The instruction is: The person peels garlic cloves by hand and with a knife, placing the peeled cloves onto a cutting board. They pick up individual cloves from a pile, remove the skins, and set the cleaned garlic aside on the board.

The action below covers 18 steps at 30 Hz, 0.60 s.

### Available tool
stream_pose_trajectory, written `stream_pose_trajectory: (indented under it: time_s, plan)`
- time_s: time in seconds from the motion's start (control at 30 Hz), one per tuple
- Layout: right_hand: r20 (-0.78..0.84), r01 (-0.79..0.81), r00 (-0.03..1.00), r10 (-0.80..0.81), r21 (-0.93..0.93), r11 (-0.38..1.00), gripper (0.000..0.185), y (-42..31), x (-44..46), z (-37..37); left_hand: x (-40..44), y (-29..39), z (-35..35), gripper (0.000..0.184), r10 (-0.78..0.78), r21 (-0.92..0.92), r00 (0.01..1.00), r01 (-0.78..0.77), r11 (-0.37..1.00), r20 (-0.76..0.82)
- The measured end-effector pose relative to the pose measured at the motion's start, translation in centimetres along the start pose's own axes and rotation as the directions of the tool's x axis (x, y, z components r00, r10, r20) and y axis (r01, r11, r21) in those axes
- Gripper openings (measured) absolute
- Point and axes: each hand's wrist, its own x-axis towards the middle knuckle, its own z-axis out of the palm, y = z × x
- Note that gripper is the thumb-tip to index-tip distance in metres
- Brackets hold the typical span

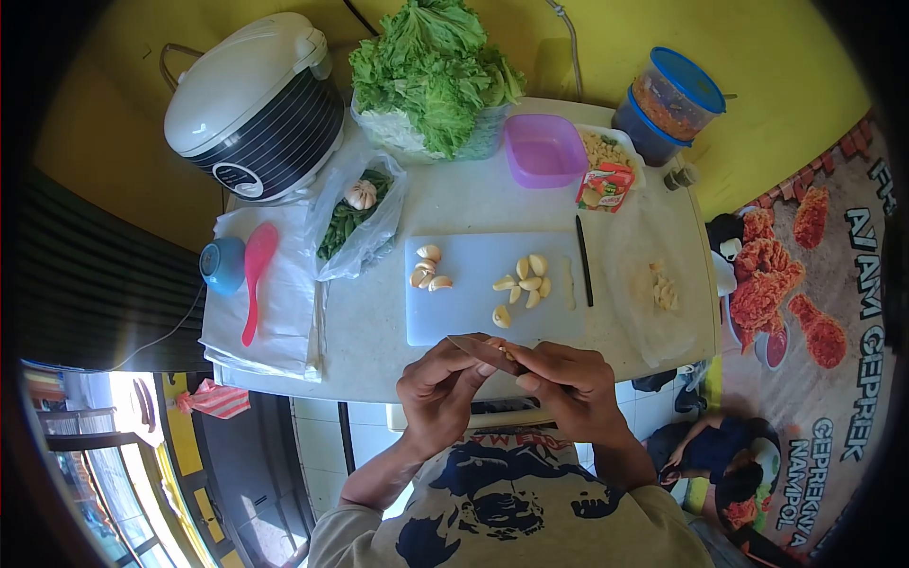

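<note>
Both my hands meet at the near edge of the white cutting board point(454, 327). My right hand point(573, 386) is closed on a small knife point(488, 353); its handle is hidden by the fingers. The blade points left, across the fingertips of my left hand point(440, 396). My left hand is closed in a pinch at a garlic clove point(505, 347), partly covered by the blade and fingers. On the board, unpeeled garlic cloves point(429, 268) lie at left. Several peeled cloves point(532, 275) lie right of centre, with a single clove point(502, 316) nearer me.
A rice cooker point(251, 109), lettuce point(431, 76), a purple container point(546, 151) and lidded tubs point(672, 95) line the back. At left are a bag of green chillies point(355, 218) and a pink rice paddle point(256, 279). Garlic peel point(665, 289) lies at right. A person point(710, 450) sits lower right.
</note>
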Motion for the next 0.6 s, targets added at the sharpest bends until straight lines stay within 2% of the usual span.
stream_pose_trajectory:
  time_s: [0.07,0.1,0.13,0.17,0.23,0.27,0.3,0.33,0.37,0.4,0.47,0.53,0.6]
  plan:
    - [-0.009,-0.001,1.0,0.001,0.028,1.0,0.038,0.4,-0.3,0.2,0.1,0.1,0.0,0.017,-0.018,0.012,1.0,0.018,1.0,0.011]
    - [0.018,-0.138,0.99,0.138,0.238,0.961,0.036,0.6,-0.6,0.2,0.2,0.1,0.1,0.017,-0.017,0.012,1.0,0.017,1.0,0.011]
    - [0.073,-0.269,0.962,0.264,0.432,0.861,0.035,0.7,-0.9,0.1,0.2,0.2,0.4,0.017,-0.08,-0.038,0.996,0.079,0.996,-0.037]
    - [0.073,-0.268,0.962,0.263,0.432,0.861,0.035,0.7,-0.9,0.0,0.3,0.2,0.6,0.017,-0.145,-0.089,0.986,0.137,0.987,-0.082]
    - [0.184,-0.423,0.895,0.407,0.641,0.64,0.033,0.8,-1.0,-0.2,0.5,-0.1,0.6,0.02,-0.162,-0.071,0.984,0.157,0.985,-0.069]
    - [0.184,-0.423,0.895,0.408,0.64,0.641,0.033,0.7,-0.9,-0.1,0.5,-0.2,0.6,0.023,-0.182,-0.052,0.982,0.179,0.982,-0.057]
    - [0.088,-0.339,0.935,0.344,0.514,0.788,0.034,0.6,-0.8,0.2,0.5,-0.1,0.5,0.023,-0.182,-0.053,0.982,0.179,0.982,-0.057]
    - [0.007,-0.245,0.966,0.26,0.361,0.9,0.034,0.5,-0.7,0.3,0.4,0.0,0.1,0.023,-0.261,-0.083,0.965,0.259,0.962,-0.012]
    - [0.006,-0.246,0.965,0.261,0.361,0.9,0.034,0.6,-0.7,0.2,0.4,0.1,-0.1,0.024,-0.338,-0.109,0.94,0.34,0.934,0.036]
    - [0.025,-0.239,0.969,0.246,0.355,0.904,0.034,0.7,-0.7,0.1,0.5,0.2,-0.2,0.024,-0.34,-0.109,0.94,0.342,0.933,0.038]
    - [0.05,-0.234,0.972,0.231,0.349,0.907,0.034,1.0,-0.7,0.0,0.8,0.3,-0.4,0.026,-0.406,-0.377,0.912,0.398,0.836,0.062]
    - [0.098,-0.243,0.97,0.224,0.287,0.926,0.034,1.1,-0.7,0.0,0.8,0.3,-0.7,0.026,-0.409,-0.348,0.91,0.405,0.845,0.066]
    - [0.09,-0.254,0.967,0.238,0.323,0.912,0.034,1.0,-0.7,0.3,0.7,0.0,-0.9,0.027,-0.413,-0.318,0.908,0.413,0.853,0.071]
